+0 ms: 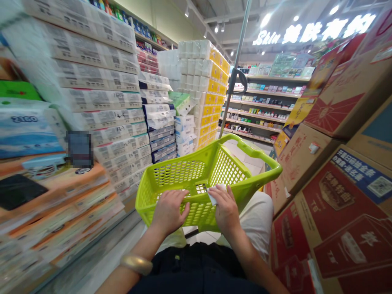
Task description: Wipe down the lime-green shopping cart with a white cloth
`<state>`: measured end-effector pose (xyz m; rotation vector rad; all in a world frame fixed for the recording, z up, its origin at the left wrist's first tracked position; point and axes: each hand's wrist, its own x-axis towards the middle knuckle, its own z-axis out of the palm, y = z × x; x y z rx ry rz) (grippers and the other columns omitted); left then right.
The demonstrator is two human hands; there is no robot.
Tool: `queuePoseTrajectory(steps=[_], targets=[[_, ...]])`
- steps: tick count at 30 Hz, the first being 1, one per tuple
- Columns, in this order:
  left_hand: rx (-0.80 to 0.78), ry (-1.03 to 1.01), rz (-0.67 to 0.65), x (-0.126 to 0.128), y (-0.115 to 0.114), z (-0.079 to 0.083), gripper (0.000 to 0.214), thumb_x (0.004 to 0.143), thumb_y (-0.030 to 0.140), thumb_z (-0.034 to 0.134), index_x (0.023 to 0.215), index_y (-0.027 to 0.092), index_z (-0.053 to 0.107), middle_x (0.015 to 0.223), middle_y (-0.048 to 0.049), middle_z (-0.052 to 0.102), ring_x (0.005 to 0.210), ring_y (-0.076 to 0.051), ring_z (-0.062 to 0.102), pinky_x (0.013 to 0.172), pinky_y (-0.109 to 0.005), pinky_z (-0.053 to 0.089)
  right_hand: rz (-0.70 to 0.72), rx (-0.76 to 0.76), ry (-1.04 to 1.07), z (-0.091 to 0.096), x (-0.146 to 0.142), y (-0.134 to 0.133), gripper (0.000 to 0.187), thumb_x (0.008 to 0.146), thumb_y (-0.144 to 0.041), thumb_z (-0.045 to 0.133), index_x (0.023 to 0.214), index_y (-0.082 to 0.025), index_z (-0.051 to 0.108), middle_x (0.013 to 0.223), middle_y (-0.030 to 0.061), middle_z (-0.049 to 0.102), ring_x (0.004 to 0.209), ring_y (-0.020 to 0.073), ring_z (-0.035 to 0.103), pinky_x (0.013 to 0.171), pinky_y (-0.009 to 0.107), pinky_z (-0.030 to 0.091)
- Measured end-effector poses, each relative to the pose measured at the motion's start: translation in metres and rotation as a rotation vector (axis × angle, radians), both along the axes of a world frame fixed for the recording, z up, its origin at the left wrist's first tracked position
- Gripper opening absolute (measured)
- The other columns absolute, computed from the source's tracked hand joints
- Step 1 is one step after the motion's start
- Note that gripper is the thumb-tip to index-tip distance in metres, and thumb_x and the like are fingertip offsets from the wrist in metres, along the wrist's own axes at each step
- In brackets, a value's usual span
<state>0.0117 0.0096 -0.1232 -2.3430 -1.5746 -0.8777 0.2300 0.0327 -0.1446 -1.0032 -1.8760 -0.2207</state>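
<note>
A lime-green plastic shopping basket (241,196) with perforated walls and a loop handle (260,153) at its far right stands tilted before me; the inside I can see holds nothing. My left hand (170,210) is closed over the near rim, fingers on top and thumb against the outer wall. A short way to the right, my right hand (226,206) presses a small white wipe (213,197) onto the same rim, its fingers curled over it. Whether the wipe is tissue or cloth I cannot tell.
Stacked tissue packs (107,94) rise on the left, with toilet-roll packs (205,90) behind. Cardboard cartons (337,204) line the right side. Beyond the basket a grey pole (228,98) leans, and stocked shelves (260,102) stand at the back. A dark flat object (20,190) lies on orange packs.
</note>
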Motion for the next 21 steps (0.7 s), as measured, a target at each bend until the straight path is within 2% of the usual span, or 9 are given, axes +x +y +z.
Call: queuePoseTrajectory(steps=[2,4,9,12,17,21], targets=[[0.000,-0.026,-0.070,0.015,0.000,-0.001,0.038,0.086,0.027,0.050,0.122,0.017,0.059,0.111,-0.0107,0.071,0.102,-0.026,0.063,0.092,-0.042,0.047,0.012,-0.008,-0.020,-0.001,0.000,-0.002,0.052,0.081,0.003,0.035,0.112,-0.023,0.070,0.116,0.0026,0.074,0.121,0.0174,0.062,0.120,0.040,0.025],[-0.018,-0.034,-0.116,0.026,0.001,-0.005,0.041,0.088,0.026,0.050,0.127,0.017,0.055,0.116,-0.0102,0.069,0.106,-0.025,0.062,0.095,-0.042,0.046,-0.023,0.018,-0.018,0.004,0.014,0.002,0.051,0.081,0.002,0.037,0.111,-0.023,0.070,0.115,0.0029,0.074,0.118,0.0183,0.064,0.120,0.042,0.025],[0.002,0.029,-0.105,0.032,0.002,-0.020,0.048,0.086,0.023,0.050,0.134,0.020,0.049,0.113,-0.0086,0.066,0.103,-0.026,0.059,0.093,-0.042,0.044,-0.228,0.062,0.133,0.020,0.056,0.014,0.050,0.080,0.001,0.036,0.110,-0.021,0.070,0.114,0.0057,0.074,0.120,0.0227,0.062,0.118,0.052,0.025],[0.029,0.040,-0.082,0.031,0.000,-0.023,0.052,0.086,0.024,0.052,0.137,0.021,0.046,0.112,-0.0086,0.065,0.102,-0.026,0.058,0.093,-0.042,0.043,-0.221,0.067,0.139,0.017,0.050,0.014,0.050,0.080,0.001,0.036,0.108,-0.021,0.071,0.111,0.0062,0.075,0.119,0.0229,0.063,0.117,0.052,0.027],[0.044,0.053,-0.090,0.028,-0.004,-0.023,0.052,0.085,0.022,0.051,0.137,0.020,0.046,0.111,-0.0085,0.065,0.101,-0.026,0.058,0.092,-0.040,0.042,-0.066,0.018,0.000,0.005,0.025,0.008,0.049,0.081,0.000,0.039,0.111,-0.023,0.070,0.114,0.0040,0.074,0.117,0.0207,0.064,0.119,0.047,0.025],[0.050,0.061,-0.091,0.026,-0.005,-0.023,0.054,0.085,0.022,0.050,0.139,0.021,0.044,0.110,-0.0082,0.065,0.100,-0.026,0.058,0.091,-0.040,0.042,-0.128,0.035,0.072,0.014,0.040,0.010,0.050,0.081,0.000,0.037,0.110,-0.024,0.070,0.113,0.0040,0.074,0.119,0.0208,0.063,0.120,0.049,0.023]])
